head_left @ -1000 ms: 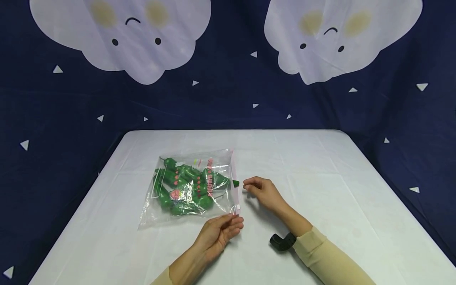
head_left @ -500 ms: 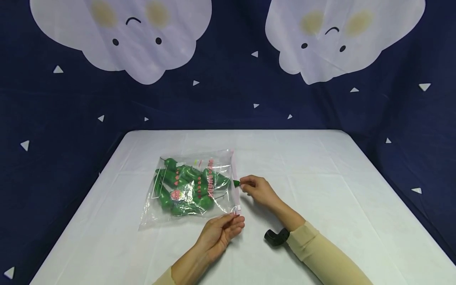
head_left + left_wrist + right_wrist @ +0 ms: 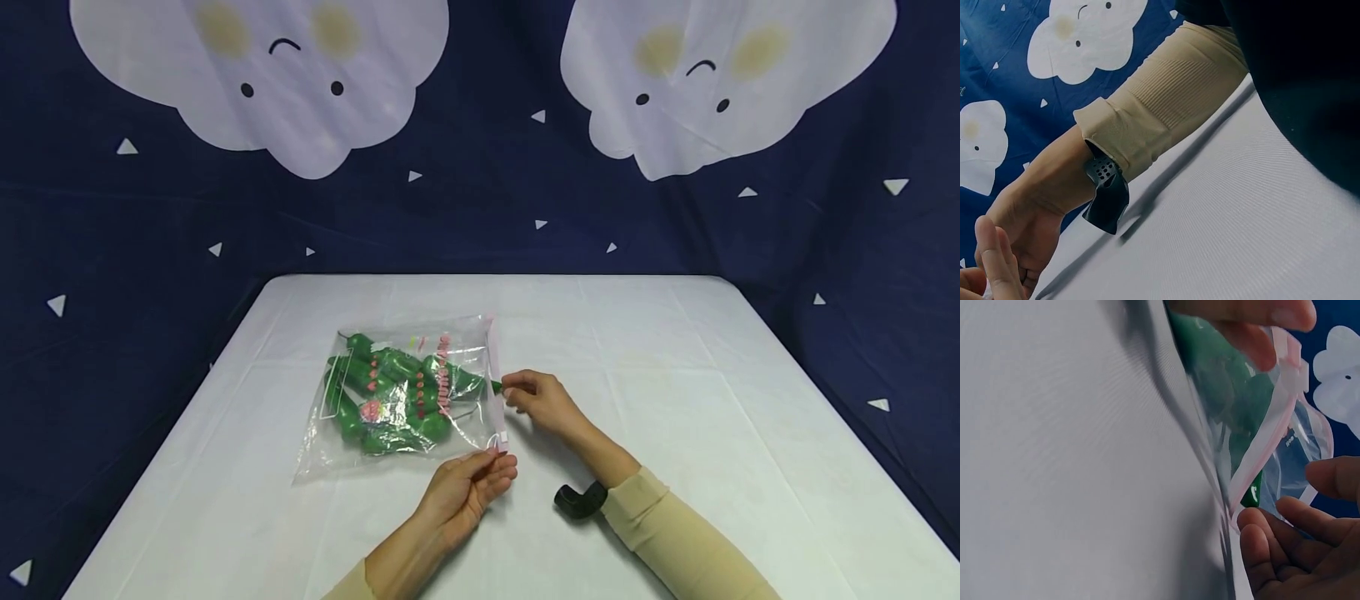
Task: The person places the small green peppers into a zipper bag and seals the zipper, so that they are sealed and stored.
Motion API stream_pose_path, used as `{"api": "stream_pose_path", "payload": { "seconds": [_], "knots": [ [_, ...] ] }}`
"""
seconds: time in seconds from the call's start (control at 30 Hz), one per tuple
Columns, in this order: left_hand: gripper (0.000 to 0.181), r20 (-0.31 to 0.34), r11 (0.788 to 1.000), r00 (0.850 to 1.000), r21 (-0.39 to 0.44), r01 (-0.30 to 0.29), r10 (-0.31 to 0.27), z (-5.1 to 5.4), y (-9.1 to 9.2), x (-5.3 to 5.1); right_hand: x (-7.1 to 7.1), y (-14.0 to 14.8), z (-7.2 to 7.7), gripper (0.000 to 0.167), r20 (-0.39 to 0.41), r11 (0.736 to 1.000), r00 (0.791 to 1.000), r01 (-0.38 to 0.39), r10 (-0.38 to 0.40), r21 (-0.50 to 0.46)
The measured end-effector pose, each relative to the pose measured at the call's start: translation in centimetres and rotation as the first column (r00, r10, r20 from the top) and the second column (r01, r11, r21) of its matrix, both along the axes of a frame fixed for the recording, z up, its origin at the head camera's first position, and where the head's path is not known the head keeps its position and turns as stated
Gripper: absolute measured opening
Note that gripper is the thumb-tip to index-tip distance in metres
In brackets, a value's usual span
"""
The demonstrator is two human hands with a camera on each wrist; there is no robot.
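A clear zip bag (image 3: pixel 480 333) with pink printing lies on the table, holding several green peppers (image 3: pixel 352 421). One pepper's green tip (image 3: pixel 1252 490) pokes out through the parted pink-edged mouth. My left hand (image 3: pixel 465 496) pinches the near corner of the mouth between thumb and index finger, beside the white slider (image 3: pixel 503 437); its other fingers are extended. At that tip, my right hand (image 3: pixel 547 402) touches with its fingertips, and in the right wrist view its thumb stands apart from the fingers. In the left wrist view the left fingers (image 3: pixel 996 259) show only at the lower left corner.
A white cloth covers the table (image 3: pixel 637 325). Behind stands a dark blue curtain (image 3: pixel 480 217) with clouds and triangles. A black wrist device (image 3: pixel 580 502) hangs under the right cuff, just above the cloth.
My right hand has moved left, from a small gap off the pepper's tip to touching it. The tip sticks out slightly less. The left hand keeps its hold on the bag corner.
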State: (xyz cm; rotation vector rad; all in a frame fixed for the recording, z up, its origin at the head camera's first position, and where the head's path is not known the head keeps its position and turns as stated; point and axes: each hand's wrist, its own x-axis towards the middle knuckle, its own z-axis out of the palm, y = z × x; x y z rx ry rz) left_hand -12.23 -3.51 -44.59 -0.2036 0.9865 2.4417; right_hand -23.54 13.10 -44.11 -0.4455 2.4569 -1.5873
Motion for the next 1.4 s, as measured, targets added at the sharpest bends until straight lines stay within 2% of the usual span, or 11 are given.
{"api": "stream_pose_path", "payload": {
  "seconds": [0.13, 0.3, 0.53, 0.7, 0.93, 1.07, 1.23, 1.4],
  "knots": [
    [0.019, -0.005, 1.0, 1.0, -0.009, -0.018, 0.018, 0.0, 0.1, -0.1, 0.1, -0.2, 0.2, 0.03, -0.008, 0.999, 1.0, -0.026, 0.026, -0.027],
    [0.014, 0.004, 0.997, 0.998, -0.031, -0.069, 0.069, 0.0, 0.4, -0.2, 0.2, -0.5, 0.5, 0.029, -0.022, 1.0, 0.999, -0.024, 0.023, -0.017],
    [0.012, -0.007, 0.988, 0.991, -0.071, -0.136, 0.135, 0.0, 1.0, -0.5, 0.0, -0.9, 0.5, 0.028, -0.017, 0.997, 0.999, -0.045, 0.044, -0.069],
    [0.014, -0.01, 0.981, 0.986, -0.101, -0.168, 0.168, 0.0, 1.4, -0.6, -0.1, -1.0, 0.6, 0.026, -0.028, 0.998, 0.999, -0.04, 0.039, -0.039],
    [0.02, -0.048, 0.954, 0.98, -0.226, -0.197, 0.191, -0.3, 1.8, -0.2, -0.3, -1.4, 1.1, 0.031, -0.051, 0.999, 0.998, -0.033, 0.032, -0.016],
    [0.02, -0.064, 0.947, 0.981, -0.258, -0.191, 0.181, -0.2, 1.7, 0.3, -0.4, -1.9, 1.4, 0.036, -0.008, 0.997, 1.0, -0.027, 0.027, -0.076],
    [0.013, -0.061, 0.949, 0.984, -0.263, -0.177, 0.167, -0.3, 1.7, 1.0, -0.7, -2.5, 1.4, 0.04, 0.099, 0.977, 0.994, -0.028, 0.05, -0.211],
    [0.012, -0.056, 0.95, 0.985, -0.259, -0.173, 0.164, -0.4, 1.7, 1.2, -0.8, -2.7, 1.5, 0.038, 0.131, 0.974, 0.989, -0.043, 0.074, -0.225]
  ]
}}
